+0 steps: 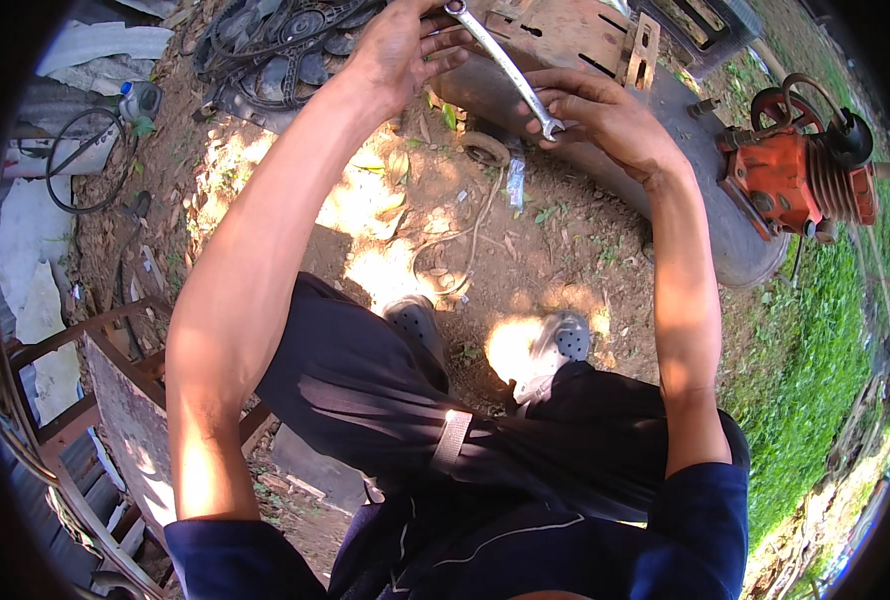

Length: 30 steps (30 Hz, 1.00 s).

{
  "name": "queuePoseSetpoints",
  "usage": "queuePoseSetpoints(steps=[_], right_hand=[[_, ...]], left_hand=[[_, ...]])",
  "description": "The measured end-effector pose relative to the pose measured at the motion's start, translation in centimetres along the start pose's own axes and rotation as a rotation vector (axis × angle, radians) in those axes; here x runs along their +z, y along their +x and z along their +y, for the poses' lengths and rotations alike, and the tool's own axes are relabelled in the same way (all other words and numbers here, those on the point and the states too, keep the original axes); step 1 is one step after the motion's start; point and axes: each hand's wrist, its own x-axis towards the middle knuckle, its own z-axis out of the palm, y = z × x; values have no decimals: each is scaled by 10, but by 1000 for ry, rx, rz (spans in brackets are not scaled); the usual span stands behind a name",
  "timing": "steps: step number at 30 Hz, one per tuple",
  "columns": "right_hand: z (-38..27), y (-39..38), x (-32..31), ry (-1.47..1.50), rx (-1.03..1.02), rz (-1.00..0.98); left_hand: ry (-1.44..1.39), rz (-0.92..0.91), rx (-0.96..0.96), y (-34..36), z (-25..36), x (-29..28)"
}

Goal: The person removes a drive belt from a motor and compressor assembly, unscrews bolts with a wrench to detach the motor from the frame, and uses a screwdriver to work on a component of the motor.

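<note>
Where shaded, brown soil (555, 262) beside grass (815, 375).

Room is free over the ground (565, 255) beside the tank (703, 150). On its right end stands a pump (790, 180); a wrench (510, 70) spans between left hand (397, 55) and right hand (610, 120).

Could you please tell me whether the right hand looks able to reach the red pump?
Probably yes: nothing large stands between the right hand and the red pump, though that hand is at the wrench.
</note>
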Motion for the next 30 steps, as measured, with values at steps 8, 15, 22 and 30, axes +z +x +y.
queuePoseSetpoints(steps=[8, 15, 22, 30], right_hand=[[18, 5, 3, 28, 24, 54], [82, 54, 64, -501, 97, 32], [166, 118, 109, -708, 150, 68], [239, 196, 130, -58, 406, 340]], left_hand=[[244, -98, 92, -9, -5, 8], [650, 165, -332, 0, -17, -42], [1107, 302, -411, 66, -58, -132], [1171, 572, -130, 143, -101, -168]])
